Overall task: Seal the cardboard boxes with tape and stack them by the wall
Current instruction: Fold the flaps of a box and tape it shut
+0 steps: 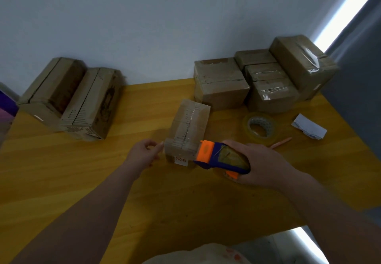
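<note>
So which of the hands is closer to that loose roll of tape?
Right. The right hand, gripping the tape dispenser, sits just on the near side of the roll; the left hand is further off, at the box's left side.

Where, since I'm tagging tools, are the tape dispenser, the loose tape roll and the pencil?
tape dispenser (215, 157): head view, blue body.
loose tape roll (260, 139): head view, near rim.
pencil (281, 142): head view, mid-shaft.

My table (82, 181) is smooth yellow wood. The cardboard box (188, 127) looks matt, its tape strip (192, 115) glossy. At four o'clock of it, my dispenser (218, 158) is smooth plastic.
</note>
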A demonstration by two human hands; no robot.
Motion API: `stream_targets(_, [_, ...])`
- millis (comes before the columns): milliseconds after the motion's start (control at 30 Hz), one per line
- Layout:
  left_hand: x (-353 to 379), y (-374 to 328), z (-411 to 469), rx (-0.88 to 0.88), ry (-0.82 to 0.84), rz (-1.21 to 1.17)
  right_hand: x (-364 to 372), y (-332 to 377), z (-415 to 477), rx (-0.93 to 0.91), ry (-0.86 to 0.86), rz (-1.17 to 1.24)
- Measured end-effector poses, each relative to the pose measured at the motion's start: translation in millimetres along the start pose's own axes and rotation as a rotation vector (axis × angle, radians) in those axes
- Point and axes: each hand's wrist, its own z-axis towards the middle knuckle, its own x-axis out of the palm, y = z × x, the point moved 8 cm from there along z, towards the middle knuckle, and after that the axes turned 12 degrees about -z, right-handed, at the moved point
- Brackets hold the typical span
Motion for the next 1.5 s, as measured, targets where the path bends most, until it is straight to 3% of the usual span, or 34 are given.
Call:
stream_targets(100, [-9, -15, -2, 0.166, -0.161, 0.178, 2, 0, -1, 0.006, 0.003, 0.007])
stream_targets(167, [-9, -22, -8, 0.237, -0.199, -0.065, 3, 1, 0, 0.011, 0.003, 0.011])
stream_targets(267, [9, -13, -15, 0.122, -0.051, -0.372, 6, 1, 2, 0.011, 0.004, 0.013])
stream_targets(400, [22, 0, -11, 0.003, 0.08, -0.298, 10, 0, 2, 0.02, 0.014, 0.018])
stream_targets(500, [21, -13, -17, 0.098, 0.131, -0.037, 10, 2, 2, 0.026, 0.013, 0.017])
stream_targets(633, [38, -49, -54, 0.695, 0.137, 0.747, 11, 9, 5, 0.027, -0.018, 0.025])
stream_targets(767, [63, -35, -51, 0.769, 0.305, 1.096, 15, 15, 8, 0.023, -0.044, 0.038])
stream_targets(1200, [62, -37, -41, 0.803, 0.404, 1.126, -12, 16, -10, 0.001, -0.036, 0.166])
stream_targets(1300, [63, -40, -41, 0.819, 0.405, 1.117, -18, 5, -25, -0.01, -0.028, 0.097])
stream_targets(1500, [64, -42, -42, 0.838, 0.382, 1.111, -7, 3, -28, 0.039, 0.1, 0.118])
